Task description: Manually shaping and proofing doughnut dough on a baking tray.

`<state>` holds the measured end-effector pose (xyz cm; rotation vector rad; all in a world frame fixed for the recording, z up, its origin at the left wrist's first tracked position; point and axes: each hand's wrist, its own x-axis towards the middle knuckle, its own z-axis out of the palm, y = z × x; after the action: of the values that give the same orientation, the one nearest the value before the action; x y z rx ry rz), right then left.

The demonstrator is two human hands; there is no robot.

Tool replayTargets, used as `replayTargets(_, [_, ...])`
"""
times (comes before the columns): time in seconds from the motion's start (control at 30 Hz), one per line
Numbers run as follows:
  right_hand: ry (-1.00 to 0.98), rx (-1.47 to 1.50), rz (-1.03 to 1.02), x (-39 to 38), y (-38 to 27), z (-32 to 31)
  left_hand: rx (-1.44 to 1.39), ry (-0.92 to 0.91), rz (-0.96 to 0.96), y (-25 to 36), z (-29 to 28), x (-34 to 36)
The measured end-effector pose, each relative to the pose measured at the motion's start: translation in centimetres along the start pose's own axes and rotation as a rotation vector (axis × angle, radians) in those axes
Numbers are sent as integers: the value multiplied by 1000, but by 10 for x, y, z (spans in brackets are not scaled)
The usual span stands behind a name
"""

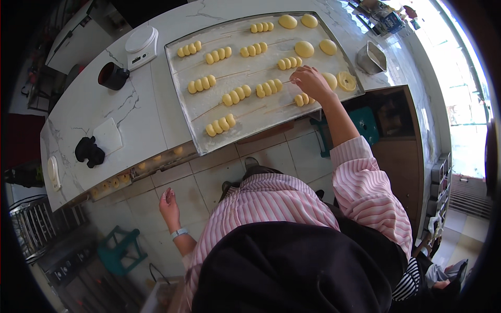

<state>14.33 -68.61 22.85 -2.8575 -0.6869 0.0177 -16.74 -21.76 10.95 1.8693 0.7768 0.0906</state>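
A floured metal tray (172, 57) holds several rows of pale dough pieces threaded on thin sticks (227, 100), several smooth dough rounds (304, 49) and a dough ring (346, 81). My right hand (310, 82) reaches over the tray's right half with bent, closed fingertips beside a stick end between two dough rows; what they hold, if anything, I cannot make out. Part of one dough row is behind my forearm. My left hand (169, 206) hangs low beside me, below the counter edge, its fingers loosely curled and apart, with nothing visible in it.
The marble counter (151, 104) carries a white scale (141, 47), dark mug (113, 76), black object (90, 152), small white sheet (108, 134) and metal container (371, 58). A wooden cabinet (396, 161) stands right. Teal stools (121, 248) are on the floor; racks (26, 229) stand left.
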Motion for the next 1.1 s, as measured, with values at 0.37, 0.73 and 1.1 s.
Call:
replayTargets(0.37, [100,150,-62,-7,-6,-19,82,21,-120,-1,10,-18])
replayTargets(0.73, [290,204,-116,-25,-113,-85,-12,150,-337,-133,-54,-73])
replayTargets(1.1, [-116,405,-248,-30,-353,29,-480,194,-786,-250,-100,-45])
